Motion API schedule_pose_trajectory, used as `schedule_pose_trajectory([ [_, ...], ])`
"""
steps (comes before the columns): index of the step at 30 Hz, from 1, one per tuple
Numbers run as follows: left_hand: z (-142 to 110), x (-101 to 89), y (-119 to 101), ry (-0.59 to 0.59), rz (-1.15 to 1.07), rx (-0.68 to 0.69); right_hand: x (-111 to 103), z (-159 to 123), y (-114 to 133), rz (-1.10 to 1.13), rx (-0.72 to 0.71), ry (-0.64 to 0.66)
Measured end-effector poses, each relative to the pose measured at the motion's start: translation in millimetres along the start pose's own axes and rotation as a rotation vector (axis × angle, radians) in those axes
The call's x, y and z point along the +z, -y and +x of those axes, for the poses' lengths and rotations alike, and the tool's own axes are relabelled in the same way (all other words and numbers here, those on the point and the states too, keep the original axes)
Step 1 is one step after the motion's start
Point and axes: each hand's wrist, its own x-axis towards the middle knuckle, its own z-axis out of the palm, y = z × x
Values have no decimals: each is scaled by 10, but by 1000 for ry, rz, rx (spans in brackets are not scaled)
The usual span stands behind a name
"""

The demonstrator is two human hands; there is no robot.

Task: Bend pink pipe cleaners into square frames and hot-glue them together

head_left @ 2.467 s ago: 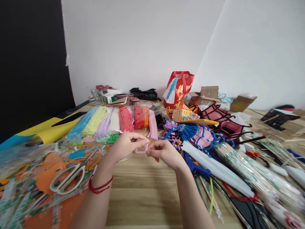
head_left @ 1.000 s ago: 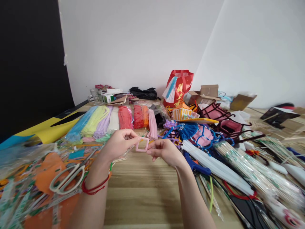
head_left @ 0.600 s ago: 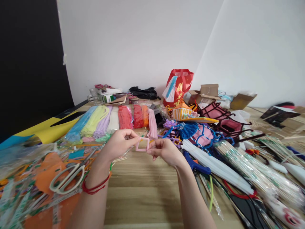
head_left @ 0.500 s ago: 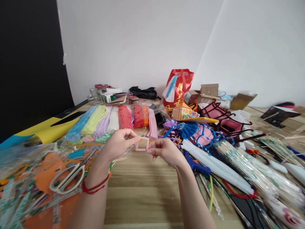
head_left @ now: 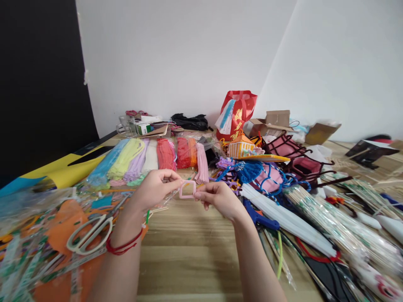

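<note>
Pink frame [head_left: 187,197] held over bare wood table [head_left: 189,251], left hand [head_left: 160,188] pinching its left side, right hand [head_left: 215,197] pinching its right. Scissors [head_left: 90,235] left of hands, blue glue gun [head_left: 260,217] right, pink bundle [head_left: 202,163] behind.

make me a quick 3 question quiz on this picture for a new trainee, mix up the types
1. What shape is the pink frame at the fingertips of the left hand and right hand?
a) round
b) four-sided
c) triangular

2. True or false: the pale-handled scissors lie to the left of the left hand.

3. Fill in the blank: the carrier bag with gold lettering is mainly ____ in colour.

Key: 1. b; 2. true; 3. red
</note>
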Motion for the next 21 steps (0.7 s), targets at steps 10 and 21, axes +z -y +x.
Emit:
schedule_pose_trajectory([
  [10,-12,6,-18,9,-31,33,-11,10,-50,-83,-39,14],
  [21,42,40,59,27,-249,14,-8,4,-38,-80,-51,7],
])
